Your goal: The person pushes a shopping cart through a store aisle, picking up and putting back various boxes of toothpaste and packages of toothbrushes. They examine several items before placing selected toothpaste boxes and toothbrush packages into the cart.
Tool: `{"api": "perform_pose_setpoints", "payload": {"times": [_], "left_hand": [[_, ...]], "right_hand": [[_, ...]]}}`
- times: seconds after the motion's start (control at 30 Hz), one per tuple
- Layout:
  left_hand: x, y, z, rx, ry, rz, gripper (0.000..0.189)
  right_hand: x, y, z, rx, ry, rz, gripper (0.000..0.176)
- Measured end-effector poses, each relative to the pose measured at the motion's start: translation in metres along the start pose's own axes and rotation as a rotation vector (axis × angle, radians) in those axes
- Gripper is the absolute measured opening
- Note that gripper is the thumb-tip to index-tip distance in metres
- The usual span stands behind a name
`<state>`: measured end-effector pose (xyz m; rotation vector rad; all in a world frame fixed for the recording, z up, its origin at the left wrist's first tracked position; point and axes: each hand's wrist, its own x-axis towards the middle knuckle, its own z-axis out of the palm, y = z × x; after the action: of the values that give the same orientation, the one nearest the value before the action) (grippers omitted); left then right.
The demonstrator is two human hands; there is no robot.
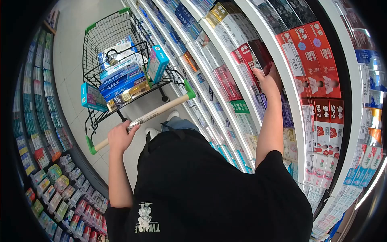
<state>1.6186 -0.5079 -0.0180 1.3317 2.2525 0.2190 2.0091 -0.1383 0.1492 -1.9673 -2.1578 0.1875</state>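
My left hand is closed around the pale handle of a shopping cart with a black wire basket and green corner pieces. To the right, my right hand reaches into a shelf and grips a dark red toothpaste box, thumb on its near face. Its other fingers are partly hidden. In the cart lie blue boxes, a bottle with golden contents and white-and-blue packages. Teal boxes, one on the left and one on the right, sit at the cart's near corners.
Tiered shelves with white edges run along my right, carrying red boxes, brown-red SP-2 boxes and green boxes. Another stocked shelf lines the left side. Pale tiled floor lies between them.
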Motion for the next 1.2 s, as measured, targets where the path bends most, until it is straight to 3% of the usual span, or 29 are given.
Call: {"api": "perform_pose_setpoints", "payload": {"times": [0.23, 0.3, 0.4, 0.47, 0.5, 0.57, 0.63, 0.73, 0.77, 0.8, 1.0, 1.2], "left_hand": [[-0.005, 0.006, 0.003, 0.009, 0.007, 0.000, 0.053], [-0.008, 0.008, 0.006, 0.021, -0.002, -0.030, 0.053], [-0.010, 0.005, 0.013, -0.001, 0.004, 0.024, 0.055], [-0.012, 0.008, 0.015, -0.006, 0.005, 0.013, 0.057], [-0.014, 0.009, 0.016, -0.003, 0.003, 0.003, 0.058], [-0.016, 0.011, 0.014, 0.013, -0.033, -0.020, 0.058], [-0.022, 0.013, 0.015, 0.022, -0.060, -0.028, 0.059], [-0.026, 0.010, 0.024, 0.021, -0.033, -0.018, 0.061], [-0.029, 0.012, 0.022, 0.005, -0.039, -0.018, 0.062], [-0.031, 0.016, 0.018, -0.015, -0.050, -0.007, 0.062], [-0.034, 0.018, 0.017, -0.001, -0.159, -0.033, 0.059], [-0.032, 0.022, 0.014, -0.051, -0.249, -0.081, 0.059]], "right_hand": [[0.001, 0.003, 0.004, -0.056, 0.071, -0.036, 0.092], [0.015, 0.031, 0.022, -0.169, 0.172, -0.151, 0.091], [-0.006, -0.002, 0.006, -0.170, 0.124, -0.234, 0.113], [-0.021, -0.016, 0.025, -0.309, 0.468, -0.504, 0.089], [-0.039, -0.039, 0.029, -0.196, 0.418, -0.535, 0.065], [-0.061, -0.054, 0.063, 0.046, 0.240, -0.738, 0.046], [-0.099, -0.080, 0.104, 0.179, 0.015, -0.779, 0.035], [-0.137, -0.095, 0.176, 0.245, -0.288, -0.890, 0.038], [-0.142, -0.096, 0.186, 0.242, -0.319, -1.020, 0.040], [-0.147, -0.099, 0.180, 0.251, -0.272, -1.065, 0.041], [-0.118, -0.085, 0.098, 0.292, -0.011, -0.843, 0.020], [-0.119, -0.056, 0.095, 0.224, -0.036, -0.834, 0.013]]}}
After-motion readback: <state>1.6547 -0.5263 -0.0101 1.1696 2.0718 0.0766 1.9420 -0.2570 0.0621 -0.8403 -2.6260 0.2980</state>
